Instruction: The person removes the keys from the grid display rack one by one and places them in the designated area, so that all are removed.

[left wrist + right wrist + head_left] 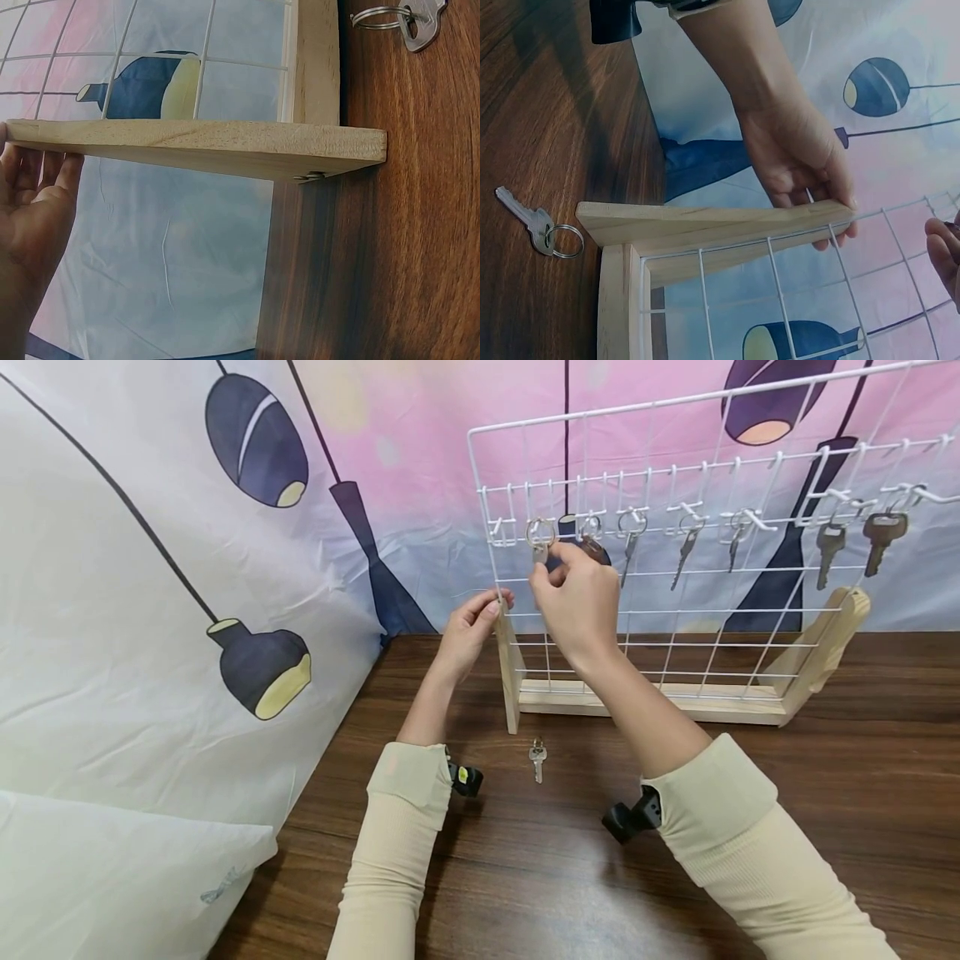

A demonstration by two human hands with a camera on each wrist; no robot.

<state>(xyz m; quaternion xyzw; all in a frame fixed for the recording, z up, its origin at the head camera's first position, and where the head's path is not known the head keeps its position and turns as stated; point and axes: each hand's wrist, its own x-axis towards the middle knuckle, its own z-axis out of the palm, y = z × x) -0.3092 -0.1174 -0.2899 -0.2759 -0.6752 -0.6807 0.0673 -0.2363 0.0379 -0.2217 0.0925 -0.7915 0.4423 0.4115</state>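
My right hand (pixel 585 602) pinches a key (pixel 540 555) below its ring (pixel 540 532), up at the hooks on the left part of a white wire grid rack (pixel 637 610). Whether that ring is over a hook, I cannot tell. With thumb and fingers, my left hand (pixel 467 631) grips the top of the rack's left wooden upright (pixel 510 677); the right wrist view shows this left hand (pixel 799 157) on both sides of the wood. Another key (pixel 537 762) with a ring lies on the table before the rack. In the right wrist view, only fingertips (pixel 943 251) of my right hand show.
Several keys, such as a dark one (pixel 885 537), hang by rings from hooks along the grid. The rack's wooden base (pixel 690 706) stands on a brown wood-grain table (pixel 555 877). A patterned cloth (pixel 420 460) hangs behind and at the left.
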